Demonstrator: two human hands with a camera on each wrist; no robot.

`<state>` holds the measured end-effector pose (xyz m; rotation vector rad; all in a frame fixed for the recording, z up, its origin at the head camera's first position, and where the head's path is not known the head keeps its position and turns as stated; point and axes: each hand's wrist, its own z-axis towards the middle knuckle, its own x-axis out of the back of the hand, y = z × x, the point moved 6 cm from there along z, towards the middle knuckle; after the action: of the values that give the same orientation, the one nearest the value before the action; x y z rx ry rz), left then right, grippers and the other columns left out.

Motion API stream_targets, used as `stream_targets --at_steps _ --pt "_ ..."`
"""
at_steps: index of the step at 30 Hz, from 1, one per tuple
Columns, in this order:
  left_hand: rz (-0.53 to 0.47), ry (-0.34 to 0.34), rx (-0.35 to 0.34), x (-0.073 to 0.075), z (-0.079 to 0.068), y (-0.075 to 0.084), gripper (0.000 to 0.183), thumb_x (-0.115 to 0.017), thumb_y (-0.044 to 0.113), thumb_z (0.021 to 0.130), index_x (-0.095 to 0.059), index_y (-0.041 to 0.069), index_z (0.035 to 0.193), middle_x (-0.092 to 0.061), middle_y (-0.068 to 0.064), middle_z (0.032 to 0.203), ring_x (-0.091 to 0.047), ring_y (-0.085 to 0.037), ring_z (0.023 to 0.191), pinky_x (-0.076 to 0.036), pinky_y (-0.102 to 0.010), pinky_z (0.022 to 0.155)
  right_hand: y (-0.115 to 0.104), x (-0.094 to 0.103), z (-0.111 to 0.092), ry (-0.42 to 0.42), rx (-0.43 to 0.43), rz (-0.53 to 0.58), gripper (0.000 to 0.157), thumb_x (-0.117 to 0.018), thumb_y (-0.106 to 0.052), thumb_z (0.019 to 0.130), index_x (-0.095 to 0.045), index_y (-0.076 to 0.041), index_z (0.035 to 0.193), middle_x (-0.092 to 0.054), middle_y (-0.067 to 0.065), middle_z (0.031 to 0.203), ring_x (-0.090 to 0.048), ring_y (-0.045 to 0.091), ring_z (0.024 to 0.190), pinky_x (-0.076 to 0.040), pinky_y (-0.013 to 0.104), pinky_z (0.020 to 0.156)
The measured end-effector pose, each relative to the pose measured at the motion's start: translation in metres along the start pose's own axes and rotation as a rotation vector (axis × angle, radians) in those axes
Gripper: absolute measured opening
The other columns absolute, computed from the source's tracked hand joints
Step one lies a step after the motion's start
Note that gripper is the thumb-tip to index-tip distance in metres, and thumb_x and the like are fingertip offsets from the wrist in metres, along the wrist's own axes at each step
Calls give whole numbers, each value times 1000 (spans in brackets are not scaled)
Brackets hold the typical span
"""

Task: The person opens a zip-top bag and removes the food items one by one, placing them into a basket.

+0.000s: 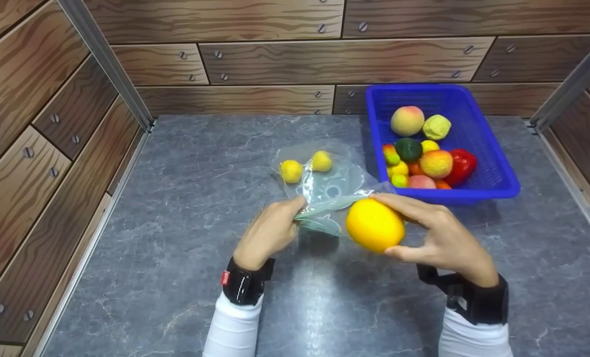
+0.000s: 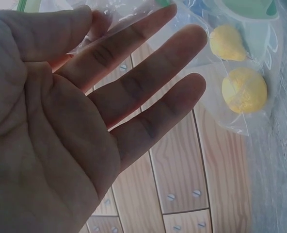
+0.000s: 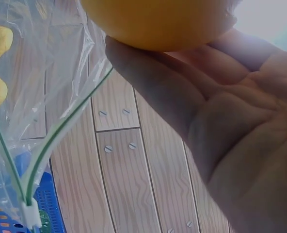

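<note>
A clear zip bag [image 1: 342, 171] with a green seal lies on the grey tabletop, its mouth toward me. Inside are two small yellow fruits [image 1: 291, 171], lumpy in the left wrist view. My left hand [image 1: 269, 229] pinches the bag's edge between thumb and forefinger, the other fingers stretched out. Held between the thumb and fingers of my right hand [image 1: 441, 235] is a larger, smooth oval yellow fruit [image 1: 374, 225], at the bag's mouth. Its kind is not clear. A white slider [image 3: 30, 213] sits on the seal in the right wrist view.
A blue plastic basket [image 1: 493, 148] stands at the back right, holding several fruits and vegetables, among them a peach [image 1: 408, 121] and a red pepper [image 1: 461, 167]. Wood-patterned walls [image 1: 270, 62] enclose the grey tabletop [image 1: 190, 163] at the back and sides.
</note>
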<state>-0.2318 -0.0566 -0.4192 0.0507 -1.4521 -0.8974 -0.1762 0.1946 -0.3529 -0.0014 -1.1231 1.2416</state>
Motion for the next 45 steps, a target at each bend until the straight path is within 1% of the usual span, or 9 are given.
stream_targets --at_steps 8,11,15,21,24,30,35,40,45 --pt "27 4 -15 1 -1 0 29 -57 -13 81 -51 13 92 -53 1 77 -55 -18 71 -49 -30 60 -1 8 -3 64 -17 -4 86 -92 -6 63 -60 -4 143 -65 10 140 -62 10 125 -47 17 104" --pt "23 1 -11 1 -1 0 29 -58 -13 82 -52 13 93 -54 1 77 -57 -18 71 -50 -30 59 0 11 -3 90 -4 32 88 -92 -1 62 -59 0 143 -64 14 140 -63 10 123 -49 18 102" --pt "22 -8 -4 2 -1 0 29 -58 -13 83 -54 13 95 -58 0 79 -58 -18 72 -50 -29 59 2 14 -1 101 -5 87 87 -91 8 62 -57 3 143 -63 17 141 -61 11 126 -50 21 102" --pt "29 -9 -9 1 -2 0 30 -57 -14 82 -55 13 95 -59 -2 80 -59 -19 72 -50 -29 59 6 21 3 134 -28 21 88 -93 6 62 -59 1 142 -64 13 140 -57 10 132 -44 20 110" --pt "33 -8 -11 1 -2 0 29 -57 -14 82 -54 12 95 -58 -1 79 -58 -19 72 -50 -30 60 7 25 4 159 -27 12 87 -93 7 60 -60 1 141 -65 14 139 -57 10 132 -45 20 108" --pt "29 -4 -12 2 -2 1 29 -57 -14 82 -54 13 94 -57 -1 79 -58 -19 72 -50 -30 60 13 33 7 185 -50 34 87 -91 13 61 -59 2 141 -64 17 139 -61 8 126 -50 18 100" --pt "22 -3 -18 2 -2 1 31 -55 -16 80 -53 12 92 -57 -2 78 -58 -19 71 -50 -31 60 21 42 12 203 -106 42 84 -88 14 65 -60 -1 142 -65 17 137 -64 7 120 -52 19 97" --pt "20 -13 -10 2 -2 1 31 -54 -16 79 -53 12 92 -57 -2 78 -58 -19 71 -50 -30 60 28 52 17 235 -139 7 81 -89 14 65 -62 -3 140 -68 11 131 -67 6 110 -54 16 91" --pt "28 -9 -14 2 -2 2 31 -54 -16 81 -54 13 94 -58 -2 80 -58 -19 72 -51 -30 60 37 61 22 277 -161 29 78 -86 19 66 -63 1 138 -68 6 133 -69 5 107 -56 16 86"
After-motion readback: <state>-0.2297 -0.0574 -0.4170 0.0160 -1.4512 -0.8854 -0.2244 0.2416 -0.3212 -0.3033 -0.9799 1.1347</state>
